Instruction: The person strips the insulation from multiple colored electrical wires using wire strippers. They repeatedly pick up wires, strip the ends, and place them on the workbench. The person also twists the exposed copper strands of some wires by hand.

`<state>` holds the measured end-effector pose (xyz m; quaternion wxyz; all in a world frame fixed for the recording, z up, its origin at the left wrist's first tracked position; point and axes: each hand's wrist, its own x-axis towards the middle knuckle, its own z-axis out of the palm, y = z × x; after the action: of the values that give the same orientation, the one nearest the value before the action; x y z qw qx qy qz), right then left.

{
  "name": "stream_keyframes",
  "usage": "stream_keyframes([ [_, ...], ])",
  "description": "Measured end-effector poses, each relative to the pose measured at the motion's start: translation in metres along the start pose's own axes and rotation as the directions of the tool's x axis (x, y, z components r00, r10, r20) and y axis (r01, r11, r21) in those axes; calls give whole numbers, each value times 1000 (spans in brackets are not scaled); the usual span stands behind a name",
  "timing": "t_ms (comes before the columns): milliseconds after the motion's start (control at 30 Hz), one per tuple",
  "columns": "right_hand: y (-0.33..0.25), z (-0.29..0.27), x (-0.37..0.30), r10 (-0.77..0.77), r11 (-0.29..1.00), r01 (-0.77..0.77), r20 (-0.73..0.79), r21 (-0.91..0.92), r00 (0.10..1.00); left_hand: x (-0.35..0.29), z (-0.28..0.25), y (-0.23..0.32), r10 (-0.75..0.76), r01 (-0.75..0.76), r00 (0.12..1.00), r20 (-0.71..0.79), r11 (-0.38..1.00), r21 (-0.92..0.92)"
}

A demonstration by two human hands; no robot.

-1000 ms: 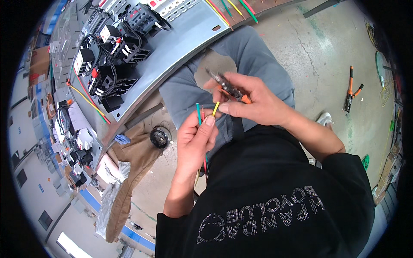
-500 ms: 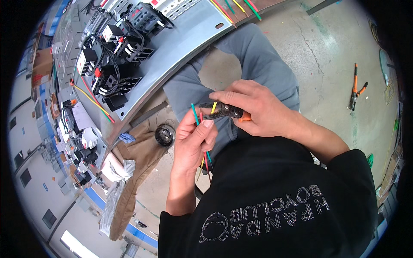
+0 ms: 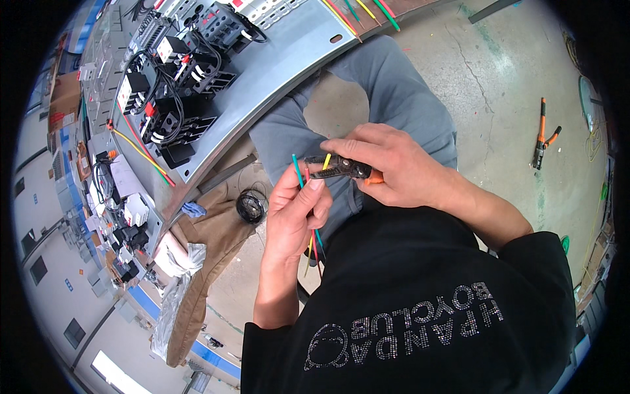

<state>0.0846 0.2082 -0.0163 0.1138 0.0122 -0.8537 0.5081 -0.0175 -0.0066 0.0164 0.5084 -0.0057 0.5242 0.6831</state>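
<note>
Between thumb and fingers, my left hand (image 3: 296,210) pinches a few insulated wires: a green wire (image 3: 298,168), a red wire (image 3: 307,175) and a yellow wire (image 3: 327,159). Their tails hang below the hand. My right hand (image 3: 394,164) is wrapped round a wire stripper (image 3: 348,168) with a black head and orange handles. The tool's jaws point left and reach the wire tops beside my left fingertips. Whether the jaws are clamped on a wire is too small to tell.
A metal panel (image 3: 262,85) with black electrical devices (image 3: 172,118) and cables extends along the upper left. More coloured wires (image 3: 374,10) lie at its top end. Another orange-handled tool (image 3: 541,138) lies on the floor at right. A black wire coil (image 3: 251,206) rests near brown cloth (image 3: 203,276).
Almost nothing differs. Both hands hold their places, with only a very slight shift of the wires and the stripper.
</note>
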Motion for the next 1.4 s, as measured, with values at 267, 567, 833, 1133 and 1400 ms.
stream_keyframes([
  [267, 3, 3, -3, 28, 998, -28, -8, 56, 1000, 1, 3, 2, -14, 14, 1000, 3, 1000, 13],
  [567, 5, 5, -3, -3, 993, 6, -20, 116, 1000, 0, 3, -1, 15, -14, 999, 36, 1000, -26],
  [833, 6, 6, -3, 18, 983, -21, 17, 182, 1000, 0, 2, 1, 1, -2, 999, 42, 1000, 23],
  [1133, 8, 9, -5, 32, 978, -34, 13, 207, 999, -1, 2, 1, -9, 8, 999, 37, 1000, 30],
  [1400, 9, 10, -7, 62, 983, -62, 8, 172, 998, -1, 8, 4, -14, 14, 1000, -8, 999, 49],
])
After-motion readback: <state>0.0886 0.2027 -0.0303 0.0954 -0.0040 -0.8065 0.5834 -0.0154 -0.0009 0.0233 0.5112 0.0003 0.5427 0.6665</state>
